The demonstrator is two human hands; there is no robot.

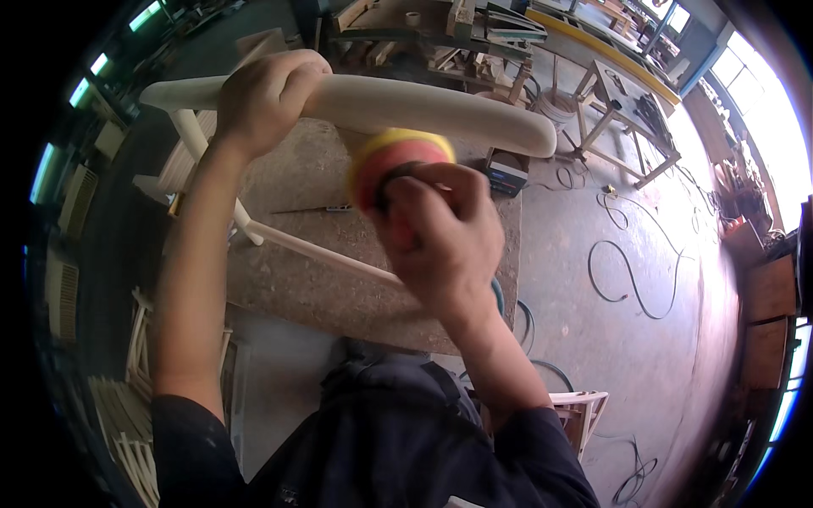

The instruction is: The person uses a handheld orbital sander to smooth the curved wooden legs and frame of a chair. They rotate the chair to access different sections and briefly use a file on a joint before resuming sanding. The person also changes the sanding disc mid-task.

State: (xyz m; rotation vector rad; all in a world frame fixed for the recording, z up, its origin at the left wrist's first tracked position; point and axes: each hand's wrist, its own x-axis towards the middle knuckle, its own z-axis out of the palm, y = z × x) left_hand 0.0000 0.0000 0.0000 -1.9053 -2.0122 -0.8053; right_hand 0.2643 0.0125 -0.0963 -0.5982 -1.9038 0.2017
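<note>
A pale, rounded wooden rail [432, 108] runs crosswise in front of me, joined to slim turned legs [326, 256] as part of a chair-like frame. My left hand [264, 100] is closed around the rail left of its middle, fingers over the top. In my right hand [449, 233] is a red palm sander [394, 169] with a yellow pad, smeared by motion. Its pad is tilted up close under the rail; I cannot tell whether they touch. The frame stands on a brown, dusty worktable [292, 292]. My right hand hides part of a leg rail.
A small dark box [508, 172] and a thin pointed tool [313, 209] lie on the worktable. Green hoses [593, 269] loop across the floor at right. A small metal-framed table [622, 102] stands far right; slatted wooden pieces [127, 415] are stacked lower left.
</note>
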